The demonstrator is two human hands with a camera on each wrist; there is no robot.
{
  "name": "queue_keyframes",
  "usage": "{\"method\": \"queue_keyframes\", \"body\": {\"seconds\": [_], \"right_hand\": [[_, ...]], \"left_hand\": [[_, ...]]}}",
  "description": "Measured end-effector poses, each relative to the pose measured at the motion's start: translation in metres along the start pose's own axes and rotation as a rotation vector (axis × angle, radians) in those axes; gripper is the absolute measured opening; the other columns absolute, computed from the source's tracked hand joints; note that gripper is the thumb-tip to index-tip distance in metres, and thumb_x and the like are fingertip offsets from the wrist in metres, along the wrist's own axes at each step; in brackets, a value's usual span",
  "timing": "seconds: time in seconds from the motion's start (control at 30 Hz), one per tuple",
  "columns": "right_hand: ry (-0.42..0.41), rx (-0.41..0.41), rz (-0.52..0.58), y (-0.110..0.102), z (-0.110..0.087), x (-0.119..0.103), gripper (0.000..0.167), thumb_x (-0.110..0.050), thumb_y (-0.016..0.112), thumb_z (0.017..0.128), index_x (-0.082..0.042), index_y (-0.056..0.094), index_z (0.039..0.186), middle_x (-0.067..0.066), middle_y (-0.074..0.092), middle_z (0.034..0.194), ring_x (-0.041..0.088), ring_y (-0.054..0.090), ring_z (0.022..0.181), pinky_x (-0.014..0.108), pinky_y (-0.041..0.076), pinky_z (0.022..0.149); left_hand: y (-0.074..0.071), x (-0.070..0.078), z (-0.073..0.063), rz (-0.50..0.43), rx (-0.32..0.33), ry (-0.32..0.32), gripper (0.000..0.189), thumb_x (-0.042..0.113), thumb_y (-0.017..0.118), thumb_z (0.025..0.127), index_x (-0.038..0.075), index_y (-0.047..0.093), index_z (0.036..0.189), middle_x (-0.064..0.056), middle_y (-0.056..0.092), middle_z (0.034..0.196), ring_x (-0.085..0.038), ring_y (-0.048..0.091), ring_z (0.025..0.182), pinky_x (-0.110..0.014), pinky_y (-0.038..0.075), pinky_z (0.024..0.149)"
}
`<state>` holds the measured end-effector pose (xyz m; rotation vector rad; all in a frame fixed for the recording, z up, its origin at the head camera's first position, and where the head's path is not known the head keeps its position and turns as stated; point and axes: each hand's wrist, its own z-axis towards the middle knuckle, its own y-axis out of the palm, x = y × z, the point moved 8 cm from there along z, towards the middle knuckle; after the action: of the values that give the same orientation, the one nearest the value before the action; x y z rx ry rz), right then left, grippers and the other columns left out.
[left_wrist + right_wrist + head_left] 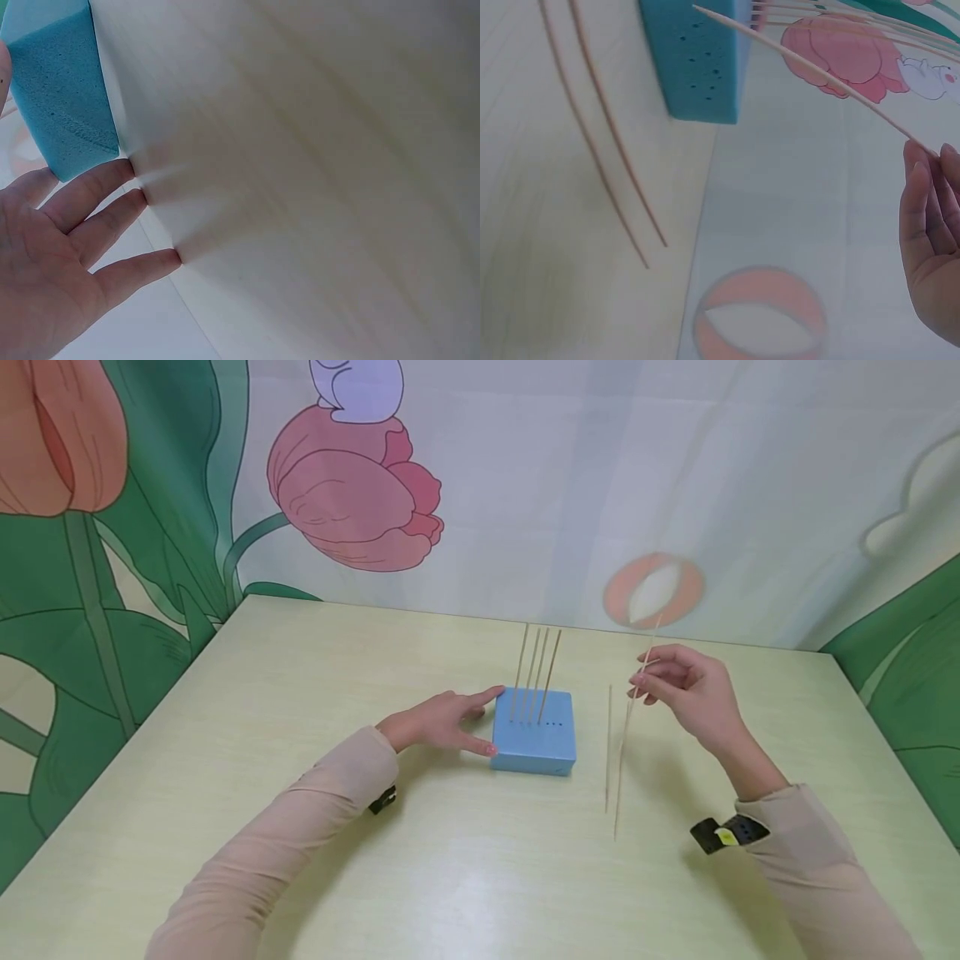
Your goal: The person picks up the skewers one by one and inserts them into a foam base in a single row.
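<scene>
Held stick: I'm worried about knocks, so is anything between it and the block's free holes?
Nothing visible blocks the held stick: standing sticks are left of the free holes, and two loose sticks lie on the table.

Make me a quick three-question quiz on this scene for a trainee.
1. How many sticks stand in the blue block?

2. True or false: the stick in the right hand is already standing in the block.

3. In the head view, where do the loose sticks on the table lie?
A. Left of the block
B. Right of the block
C. On top of the block

Key:
1. Four.
2. False; the right hand holds it clear of the block.
3. B.
</scene>
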<state>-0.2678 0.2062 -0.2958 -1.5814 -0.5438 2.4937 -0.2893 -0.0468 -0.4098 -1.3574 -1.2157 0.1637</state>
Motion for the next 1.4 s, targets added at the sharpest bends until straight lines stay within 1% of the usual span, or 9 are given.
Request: {"method": "queue_keyframes", "body": {"seconds": [0.07, 0.27, 0.4, 0.53, 0.77, 0.97, 1.17, 1.4], "right_hand": [[-0.014, 0.015, 0.011, 0.0, 0.0, -0.005, 0.013, 0.005, 0.063, 0.082, 0.001, 0.06, 0.094, 0.0, 0.068, 0.076, 0.013, 0.064, 0.064, 0.023, 0.05, 0.057], [-0.04, 0.062, 0.015, -0.002, 0.003, -0.014, 0.008, 0.006, 0.063, 0.082, 0.003, 0.062, 0.089, -0.003, 0.068, 0.076, 0.012, 0.064, 0.063, 0.022, 0.05, 0.057], [-0.047, 0.087, 0.022, -0.003, 0.003, -0.017, 0.007, 0.006, 0.063, 0.081, 0.005, 0.062, 0.088, -0.005, 0.067, 0.075, 0.013, 0.063, 0.062, 0.022, 0.05, 0.057], [-0.062, 0.1, 0.025, -0.001, 0.004, -0.023, 0.007, 0.006, 0.064, 0.081, 0.006, 0.062, 0.088, -0.003, 0.068, 0.074, 0.014, 0.063, 0.062, 0.022, 0.05, 0.057], [-0.086, 0.104, 0.014, 0.006, 0.008, -0.033, 0.007, 0.006, 0.064, 0.08, 0.008, 0.062, 0.087, -0.004, 0.067, 0.074, 0.012, 0.063, 0.063, 0.021, 0.049, 0.057], [-0.132, 0.091, 0.024, 0.015, 0.013, -0.039, 0.009, 0.008, 0.065, 0.079, 0.01, 0.061, 0.086, -0.005, 0.067, 0.074, 0.011, 0.063, 0.063, 0.02, 0.048, 0.057], [-0.175, 0.078, 0.023, 0.023, 0.018, -0.042, 0.009, 0.005, 0.066, 0.079, 0.01, 0.062, 0.086, 0.003, 0.067, 0.075, 0.011, 0.063, 0.064, 0.02, 0.048, 0.057], [-0.188, 0.077, 0.047, 0.03, 0.023, -0.045, 0.008, 0.007, 0.066, 0.078, 0.01, 0.062, 0.085, -0.004, 0.067, 0.074, 0.009, 0.063, 0.064, 0.019, 0.048, 0.057]], "left_hand": [[0.0, 0.0, 0.0, 0.0, 0.0, -0.001, 0.096, 0.054, 0.066, 0.075, 0.026, 0.009, 0.148, -0.016, 0.042, 0.136, -0.025, 0.029, 0.131, -0.041, 0.026, 0.104], [0.0, -0.001, 0.001, 0.007, 0.001, -0.001, 0.095, 0.053, 0.066, 0.076, 0.027, 0.009, 0.147, -0.016, 0.043, 0.136, -0.025, 0.029, 0.131, -0.04, 0.026, 0.104], [0.0, -0.001, 0.001, 0.01, 0.005, 0.002, 0.095, 0.053, 0.066, 0.076, 0.027, 0.009, 0.147, -0.016, 0.043, 0.136, -0.025, 0.03, 0.131, -0.04, 0.026, 0.104], [0.0, 0.0, 0.0, 0.009, 0.007, 0.003, 0.094, 0.052, 0.066, 0.077, 0.027, 0.009, 0.148, -0.016, 0.043, 0.136, -0.024, 0.031, 0.131, -0.04, 0.026, 0.104], [0.0, 0.0, 0.001, 0.004, 0.005, 0.004, 0.095, 0.052, 0.066, 0.076, 0.026, 0.009, 0.148, -0.016, 0.042, 0.136, -0.025, 0.031, 0.131, -0.04, 0.026, 0.104], [0.0, -0.001, 0.001, 0.012, 0.007, 0.007, 0.095, 0.052, 0.066, 0.076, 0.026, 0.009, 0.148, -0.016, 0.043, 0.136, -0.025, 0.031, 0.131, -0.04, 0.027, 0.104], [0.0, 0.0, 0.001, 0.008, 0.009, 0.013, 0.095, 0.052, 0.066, 0.076, 0.024, 0.01, 0.148, -0.016, 0.043, 0.136, -0.025, 0.031, 0.131, -0.04, 0.026, 0.104], [0.0, 0.002, 0.0, 0.005, 0.008, 0.012, 0.095, 0.052, 0.066, 0.077, 0.024, 0.01, 0.148, -0.017, 0.042, 0.136, -0.026, 0.031, 0.131, -0.041, 0.027, 0.104]]}}
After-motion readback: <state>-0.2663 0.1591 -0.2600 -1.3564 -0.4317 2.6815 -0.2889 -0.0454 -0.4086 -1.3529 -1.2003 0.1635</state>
